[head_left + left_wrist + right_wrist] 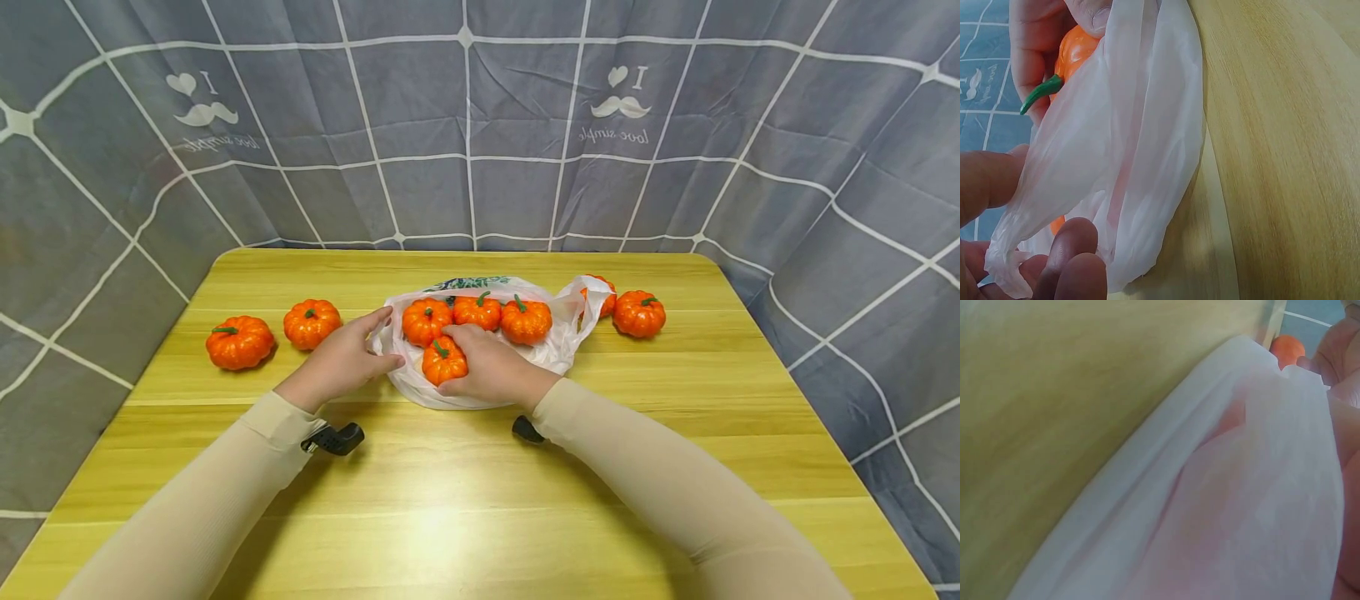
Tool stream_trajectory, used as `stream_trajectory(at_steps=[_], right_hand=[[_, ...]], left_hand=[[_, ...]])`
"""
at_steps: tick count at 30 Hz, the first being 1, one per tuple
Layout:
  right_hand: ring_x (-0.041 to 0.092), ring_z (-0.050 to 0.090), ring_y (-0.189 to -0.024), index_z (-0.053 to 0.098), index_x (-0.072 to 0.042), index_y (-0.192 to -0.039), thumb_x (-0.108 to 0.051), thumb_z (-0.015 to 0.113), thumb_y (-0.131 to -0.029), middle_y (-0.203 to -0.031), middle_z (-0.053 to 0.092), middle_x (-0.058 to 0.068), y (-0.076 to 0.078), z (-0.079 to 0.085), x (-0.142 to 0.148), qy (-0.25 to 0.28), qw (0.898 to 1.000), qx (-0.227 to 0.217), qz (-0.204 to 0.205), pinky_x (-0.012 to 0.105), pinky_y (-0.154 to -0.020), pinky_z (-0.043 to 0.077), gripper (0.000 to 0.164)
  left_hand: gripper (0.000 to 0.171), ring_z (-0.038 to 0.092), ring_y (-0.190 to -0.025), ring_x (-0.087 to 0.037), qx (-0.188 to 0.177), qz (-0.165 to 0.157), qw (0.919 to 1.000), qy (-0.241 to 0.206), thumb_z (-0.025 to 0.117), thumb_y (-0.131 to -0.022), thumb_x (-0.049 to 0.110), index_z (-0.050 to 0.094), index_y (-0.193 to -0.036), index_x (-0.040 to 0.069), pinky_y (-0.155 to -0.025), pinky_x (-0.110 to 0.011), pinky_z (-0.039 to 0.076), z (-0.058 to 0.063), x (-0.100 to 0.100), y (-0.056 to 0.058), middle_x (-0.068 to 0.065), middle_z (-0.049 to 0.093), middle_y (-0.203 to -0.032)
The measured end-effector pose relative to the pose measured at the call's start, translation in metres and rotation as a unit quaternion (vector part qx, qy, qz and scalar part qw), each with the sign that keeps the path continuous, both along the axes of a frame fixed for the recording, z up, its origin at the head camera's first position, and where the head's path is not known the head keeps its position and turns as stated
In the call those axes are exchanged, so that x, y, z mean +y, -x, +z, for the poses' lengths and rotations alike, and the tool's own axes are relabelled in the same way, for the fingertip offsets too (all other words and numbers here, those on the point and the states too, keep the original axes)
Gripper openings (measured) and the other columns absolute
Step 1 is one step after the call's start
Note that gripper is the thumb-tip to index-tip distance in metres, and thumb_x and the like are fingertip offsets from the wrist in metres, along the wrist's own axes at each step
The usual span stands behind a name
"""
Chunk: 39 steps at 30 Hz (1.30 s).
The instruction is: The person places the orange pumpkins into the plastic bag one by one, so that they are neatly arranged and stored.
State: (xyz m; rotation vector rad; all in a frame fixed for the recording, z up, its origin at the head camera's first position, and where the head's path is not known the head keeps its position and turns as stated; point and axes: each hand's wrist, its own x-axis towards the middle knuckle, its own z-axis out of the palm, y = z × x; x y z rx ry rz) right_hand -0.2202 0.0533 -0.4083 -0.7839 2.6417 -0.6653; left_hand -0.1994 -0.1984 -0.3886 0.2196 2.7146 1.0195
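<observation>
A white plastic bag (562, 346) lies on its side with its opening facing me. Inside sit three orange toy pumpkins with green stems: one at left (426, 322), one in the middle (477, 312) and one at right (527, 322). My right hand (498, 367) grips another pumpkin (442, 362) at the bag's mouth, thumb below it and fingers over its top. At the bag's left edge, my left hand (341, 354) pinches the thin plastic, its fingertips (1072, 250) gathered about a fold. Draped plastic hides most of the right hand in the right wrist view.
Left of the bag stand two more pumpkins, an outer one (240, 342) and an inner one (312, 324). To the right is another pumpkin (640, 314), beside one (602, 293) partly behind the bag's handle. A grey checked curtain (517, 200) surrounds the wooden table (435, 500).
</observation>
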Motion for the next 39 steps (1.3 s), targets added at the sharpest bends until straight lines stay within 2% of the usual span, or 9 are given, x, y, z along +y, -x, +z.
stream_trajectory(at_steps=[3,8,11,13,15,18,20,30,39], right_hand=[[0.037,0.035,-0.155,0.034,-0.014,-0.165,-0.046,0.082,-0.091,-0.169,0.038,0.010,0.001,0.001,0.001,-0.013,1.000,0.005,0.005,0.052,-0.131,0.025,0.094],[0.039,0.034,-0.154,0.030,-0.019,-0.167,-0.047,0.078,-0.093,-0.169,0.035,0.013,0.001,0.002,0.005,-0.031,1.000,-0.001,0.003,0.055,-0.127,0.033,0.093],[0.036,0.036,-0.154,0.030,-0.018,-0.167,-0.044,0.077,-0.094,-0.169,0.035,0.012,0.002,0.003,0.004,-0.032,0.999,-0.006,0.003,0.053,-0.127,0.032,0.091],[0.034,0.038,-0.153,0.031,-0.016,-0.167,-0.041,0.076,-0.095,-0.169,0.035,0.013,0.001,0.004,0.002,-0.023,1.000,-0.011,0.001,0.052,-0.128,0.032,0.089],[0.033,0.041,-0.152,0.032,-0.015,-0.166,-0.039,0.076,-0.095,-0.169,0.036,0.013,0.000,0.006,0.000,-0.010,1.000,-0.018,-0.001,0.052,-0.128,0.032,0.087],[0.031,0.043,-0.151,0.035,-0.013,-0.164,-0.036,0.077,-0.095,-0.167,0.038,0.013,-0.001,0.007,-0.003,0.006,1.000,-0.023,-0.004,0.051,-0.128,0.032,0.084],[0.030,0.042,-0.152,0.037,-0.013,-0.163,-0.035,0.077,-0.095,-0.167,0.039,0.012,-0.001,0.007,-0.005,0.008,1.000,-0.020,-0.003,0.050,-0.129,0.030,0.082],[0.032,0.041,-0.153,0.040,-0.016,-0.162,-0.035,0.079,-0.094,-0.166,0.044,0.006,-0.001,0.006,-0.007,0.006,1.000,0.003,0.022,0.051,-0.129,0.030,0.080],[0.030,0.046,-0.151,0.037,-0.017,-0.164,-0.031,0.079,-0.095,-0.165,0.046,0.005,0.000,0.004,-0.010,0.010,1.000,-0.019,0.018,0.046,-0.127,0.034,0.081]], left_hand=[[0.090,0.044,-0.052,-0.016,-0.001,-0.001,1.0000,0.000,0.078,-0.095,0.028,0.028,-0.167,0.006,-0.052,-0.028,0.045,0.000,-0.001,-0.001,-0.014,0.057,-0.098],[0.090,0.046,-0.051,-0.015,-0.008,0.002,1.0000,-0.004,0.078,-0.095,0.028,0.028,-0.167,0.006,-0.051,-0.028,0.045,0.000,-0.001,-0.001,-0.015,0.058,-0.092],[0.090,0.048,-0.055,-0.019,-0.007,0.002,1.0000,-0.005,0.078,-0.095,0.027,0.028,-0.166,0.005,-0.052,-0.029,0.046,0.000,-0.002,0.000,-0.021,0.063,-0.114],[0.089,0.058,-0.071,-0.025,-0.002,-0.001,1.0000,0.002,0.078,-0.095,0.028,0.029,-0.166,0.004,-0.062,-0.033,0.050,0.000,-0.001,0.000,-0.025,0.061,-0.137],[0.088,0.064,-0.099,-0.034,0.005,-0.003,1.0000,0.008,0.077,-0.095,0.029,0.030,-0.165,0.004,-0.082,-0.043,0.058,0.000,-0.002,0.000,-0.023,0.048,-0.159],[0.088,0.051,-0.138,-0.041,0.008,-0.004,0.9999,0.013,0.077,-0.096,0.030,0.030,-0.165,0.004,-0.114,-0.059,0.046,0.000,-0.002,0.000,-0.020,0.036,-0.169],[0.088,0.045,-0.147,-0.043,0.005,-0.002,0.9999,0.011,0.077,-0.096,0.030,0.030,-0.166,0.004,-0.122,-0.063,0.036,0.000,-0.002,-0.001,-0.020,0.035,-0.169],[0.087,0.046,-0.146,-0.046,0.011,-0.006,0.9998,0.013,0.076,-0.096,0.030,0.030,-0.166,0.006,-0.120,-0.065,0.037,0.000,-0.004,-0.002,-0.025,0.039,-0.165],[0.087,0.049,-0.142,-0.043,0.001,-0.004,0.9999,0.015,0.075,-0.096,0.029,0.029,-0.166,0.006,-0.119,-0.063,0.040,0.000,-0.003,-0.002,-0.026,0.040,-0.165]])
